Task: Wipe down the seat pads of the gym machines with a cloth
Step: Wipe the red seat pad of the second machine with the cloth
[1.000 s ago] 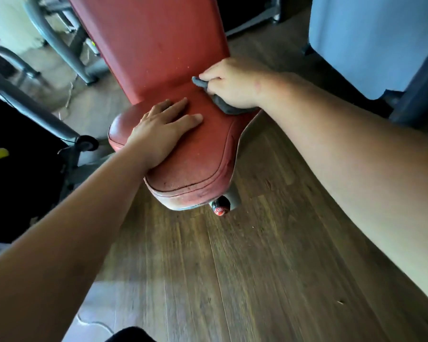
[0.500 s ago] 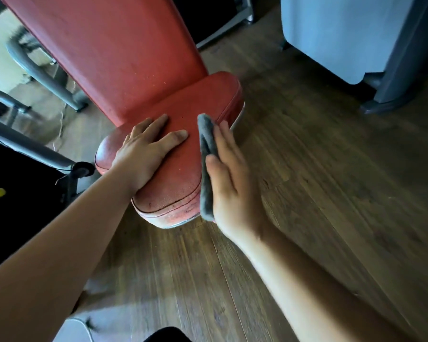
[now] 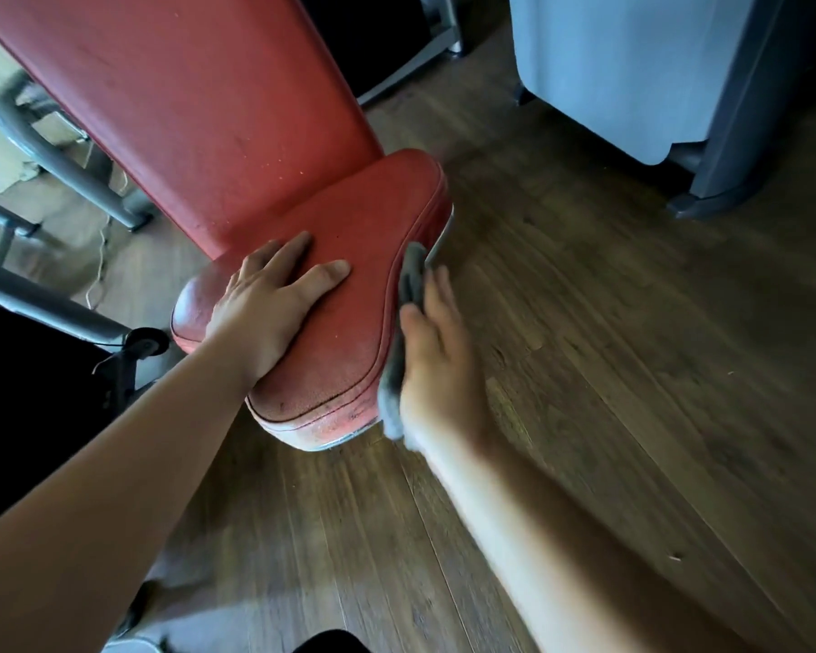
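Note:
A worn red seat pad sits in the middle of the view, with a tall red back pad rising behind it. My left hand lies flat on the seat's left half, fingers spread. My right hand presses a grey cloth against the seat's right side edge, fingers extended along it. The cloth is mostly hidden between my palm and the pad.
Grey metal frame tubes of the machine stand at the left, with a black machine part below them. A pale blue-grey cover on a dark base stands at the upper right. Wooden floor surrounds the seat.
My right hand carried the cloth from the back of the seat forward, then off the top onto the right side edge. My left hand has stayed flat on the seat.

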{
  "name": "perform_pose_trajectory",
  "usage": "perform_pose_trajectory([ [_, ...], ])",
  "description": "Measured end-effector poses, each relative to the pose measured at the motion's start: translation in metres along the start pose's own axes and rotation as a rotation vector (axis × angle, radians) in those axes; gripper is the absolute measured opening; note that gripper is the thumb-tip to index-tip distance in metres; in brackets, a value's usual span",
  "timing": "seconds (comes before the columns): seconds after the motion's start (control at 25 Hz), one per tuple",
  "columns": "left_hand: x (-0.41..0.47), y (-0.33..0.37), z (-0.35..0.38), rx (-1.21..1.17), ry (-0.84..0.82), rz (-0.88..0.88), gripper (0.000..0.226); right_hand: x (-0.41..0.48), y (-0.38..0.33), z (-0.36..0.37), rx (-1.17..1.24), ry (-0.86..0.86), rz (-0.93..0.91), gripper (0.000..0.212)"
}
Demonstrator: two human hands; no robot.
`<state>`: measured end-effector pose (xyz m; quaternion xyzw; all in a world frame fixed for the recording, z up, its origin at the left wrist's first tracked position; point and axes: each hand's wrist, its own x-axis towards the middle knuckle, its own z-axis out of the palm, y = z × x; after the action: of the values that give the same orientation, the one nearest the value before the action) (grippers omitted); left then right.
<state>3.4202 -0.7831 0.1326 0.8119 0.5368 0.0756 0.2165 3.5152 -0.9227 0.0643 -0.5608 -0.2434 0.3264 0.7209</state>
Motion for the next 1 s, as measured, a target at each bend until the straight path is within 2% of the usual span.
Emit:
perform_pose_trajectory([
  [0.12,0.001,0.001,0.001,-0.010,0.007,-0.013,0.083,0.077,-0.010,-0.004,-0.146,0.024,0.063,0.062],
  [0.2,0.002,0.000,0.001,-0.010,0.014,-0.011,0.083,0.069,-0.009,-0.002,-0.156,0.012,0.049,0.061],
  [0.36,0.004,-0.002,0.001,-0.010,0.009,-0.006,0.086,-0.013,-0.009,-0.003,-0.064,-0.057,-0.003,0.054],
  [0.56,0.002,-0.001,0.002,-0.011,0.018,-0.007,0.086,0.096,-0.019,-0.004,-0.241,0.066,0.027,0.059],
  [0.64,0.001,0.000,0.000,-0.002,0.018,-0.008,0.086,0.079,-0.018,0.002,-0.242,0.056,0.059,0.058],
  [0.8,0.001,0.001,0.000,0.008,0.005,-0.022,0.086,-0.007,-0.018,-0.003,-0.174,-0.057,-0.031,0.053],
  [0.88,0.000,0.002,0.000,0.012,0.009,-0.028,0.086,0.027,-0.015,-0.002,-0.266,-0.065,-0.049,0.055],
  [1.0,0.000,0.003,-0.001,0.024,0.010,-0.024,0.084,0.074,-0.023,-0.001,-0.292,0.014,0.031,0.057],
])
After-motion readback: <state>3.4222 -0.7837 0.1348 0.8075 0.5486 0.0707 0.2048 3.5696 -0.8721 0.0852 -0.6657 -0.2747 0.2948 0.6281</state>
